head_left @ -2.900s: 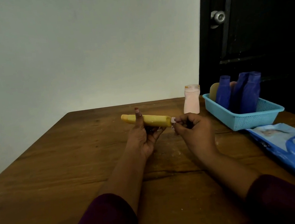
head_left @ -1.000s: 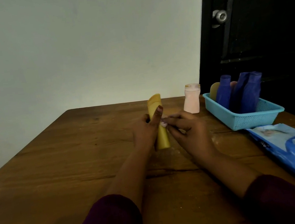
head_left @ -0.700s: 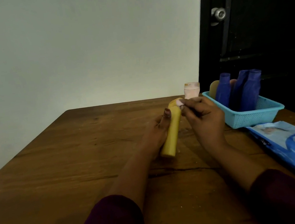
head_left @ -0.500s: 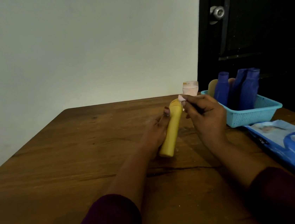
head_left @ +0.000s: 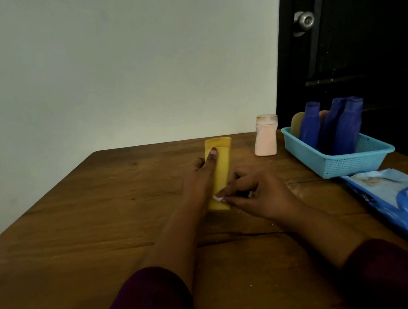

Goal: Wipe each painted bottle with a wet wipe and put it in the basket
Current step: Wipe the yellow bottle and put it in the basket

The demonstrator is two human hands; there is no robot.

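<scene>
While left grip (head_left: 200, 177) curls round the yellow bottle (head_left: 221, 157), right grip (head_left: 258, 196) pinches a small wipe (head_left: 218, 198) against its lower end.

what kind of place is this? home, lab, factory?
Probably an ordinary room in a home, not a lab: a worn wooden table, a bare painted wall, and a dark door with a round knob.
</scene>
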